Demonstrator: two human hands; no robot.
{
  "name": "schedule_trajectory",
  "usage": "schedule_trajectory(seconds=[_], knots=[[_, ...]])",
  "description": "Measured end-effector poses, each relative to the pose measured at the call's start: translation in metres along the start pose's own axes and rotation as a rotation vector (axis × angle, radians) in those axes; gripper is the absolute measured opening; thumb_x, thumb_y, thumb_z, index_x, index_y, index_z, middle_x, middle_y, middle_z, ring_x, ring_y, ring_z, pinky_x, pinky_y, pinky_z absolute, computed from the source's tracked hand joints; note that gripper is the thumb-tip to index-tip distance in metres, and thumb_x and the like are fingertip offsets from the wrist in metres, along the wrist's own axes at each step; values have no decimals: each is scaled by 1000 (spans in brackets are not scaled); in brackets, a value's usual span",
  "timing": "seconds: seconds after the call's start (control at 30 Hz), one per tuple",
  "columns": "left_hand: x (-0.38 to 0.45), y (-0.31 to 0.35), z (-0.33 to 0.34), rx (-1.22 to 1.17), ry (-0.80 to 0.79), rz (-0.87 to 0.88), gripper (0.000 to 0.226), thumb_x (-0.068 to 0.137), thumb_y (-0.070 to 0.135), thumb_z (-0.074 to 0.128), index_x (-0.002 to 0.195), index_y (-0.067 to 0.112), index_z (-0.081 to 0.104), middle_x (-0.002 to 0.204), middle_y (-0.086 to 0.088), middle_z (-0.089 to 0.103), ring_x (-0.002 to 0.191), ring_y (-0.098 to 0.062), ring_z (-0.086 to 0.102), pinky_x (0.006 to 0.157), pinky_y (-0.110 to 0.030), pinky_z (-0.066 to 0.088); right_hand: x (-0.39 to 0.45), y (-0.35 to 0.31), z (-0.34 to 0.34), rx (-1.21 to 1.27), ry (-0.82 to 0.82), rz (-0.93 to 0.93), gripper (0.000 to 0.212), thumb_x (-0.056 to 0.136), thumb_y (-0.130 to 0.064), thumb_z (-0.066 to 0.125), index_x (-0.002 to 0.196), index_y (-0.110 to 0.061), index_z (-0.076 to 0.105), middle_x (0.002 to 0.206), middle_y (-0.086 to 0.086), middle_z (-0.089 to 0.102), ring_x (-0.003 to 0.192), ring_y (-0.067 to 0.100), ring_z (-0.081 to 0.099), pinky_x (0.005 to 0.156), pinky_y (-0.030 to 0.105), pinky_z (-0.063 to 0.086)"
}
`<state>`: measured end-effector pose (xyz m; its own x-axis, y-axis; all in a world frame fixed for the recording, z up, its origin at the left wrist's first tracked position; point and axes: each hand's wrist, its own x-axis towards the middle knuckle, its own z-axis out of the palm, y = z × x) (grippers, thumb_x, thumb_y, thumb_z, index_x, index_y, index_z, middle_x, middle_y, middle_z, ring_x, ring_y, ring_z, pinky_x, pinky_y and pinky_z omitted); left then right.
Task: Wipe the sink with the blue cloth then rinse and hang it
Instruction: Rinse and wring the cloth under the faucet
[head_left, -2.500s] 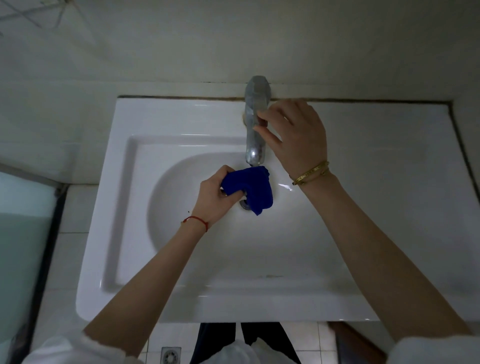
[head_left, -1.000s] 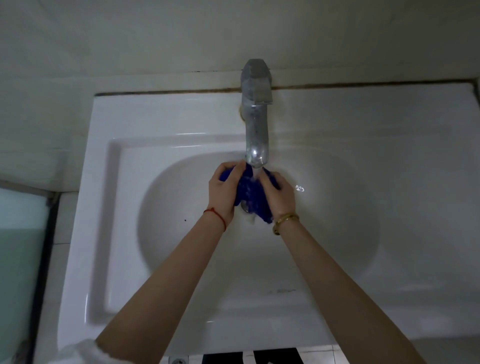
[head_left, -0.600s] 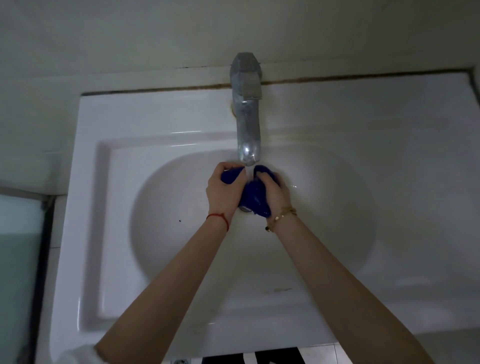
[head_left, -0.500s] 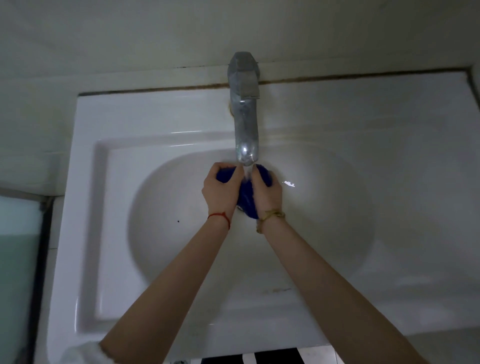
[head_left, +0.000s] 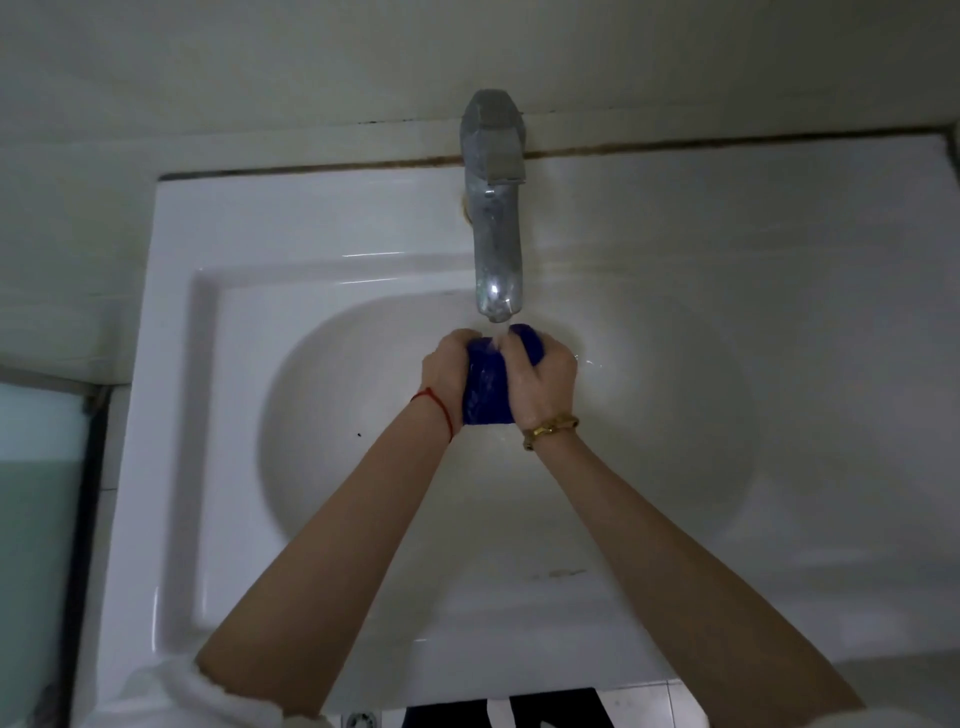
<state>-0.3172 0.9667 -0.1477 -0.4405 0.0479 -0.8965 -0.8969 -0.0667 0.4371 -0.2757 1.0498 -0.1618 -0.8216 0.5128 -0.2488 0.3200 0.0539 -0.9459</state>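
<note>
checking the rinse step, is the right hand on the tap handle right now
No, the right hand grips the blue cloth together with the left hand under the tap, whose handle is untouched.

White rectangular sink (head_left: 171, 364) set against the wall, with a round basin (head_left: 332, 467) sunk into a stepped flat rim. Chrome tap (head_left: 493, 208) sits on the back ledge, dead centre, spout reaching out over the basin with water running from it. There's grubby brown sealant (head_left: 311, 169) along the seam where the sink meets the wall, a tiny dark speck (head_left: 358, 434) on the basin's left slope, and a faint yellowish stain (head_left: 558, 573) on the near side.
</note>
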Motion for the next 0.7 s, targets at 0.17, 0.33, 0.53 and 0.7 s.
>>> schedule_trajectory(seconds=[0.17,0.33,0.53,0.7], knots=[[-5,8,-8,-74,-67,43,33,100,40,46,98,12,61,96,-13,68,84,-26,63,69,-37,55,5,11,-21,285,-81,441,32,99,-47,40,105,-27,65,107,-2,64,102,21,59,89,37,50],[0,-16,-14,-15,101,406,32,88,18,72,117,25,60,119,-9,63,104,-29,66,86,-47,59,4,15,-25,500,-77,503,17,92,-8,54,101,-18,65,108,9,66,99,31,62,86,47,53],[-5,-29,3,78,181,734,22,84,18,72,96,33,63,97,12,67,91,-6,64,82,-28,57,-1,5,-1,572,-66,771,29,89,-30,46,95,-8,63,93,14,64,87,27,61,79,38,51],[-7,-21,21,130,192,864,26,81,24,79,89,7,60,80,-8,66,72,-19,62,71,-28,57,4,0,18,503,14,739,57,79,-70,52,91,-18,72,89,6,74,86,23,70,79,37,56]])
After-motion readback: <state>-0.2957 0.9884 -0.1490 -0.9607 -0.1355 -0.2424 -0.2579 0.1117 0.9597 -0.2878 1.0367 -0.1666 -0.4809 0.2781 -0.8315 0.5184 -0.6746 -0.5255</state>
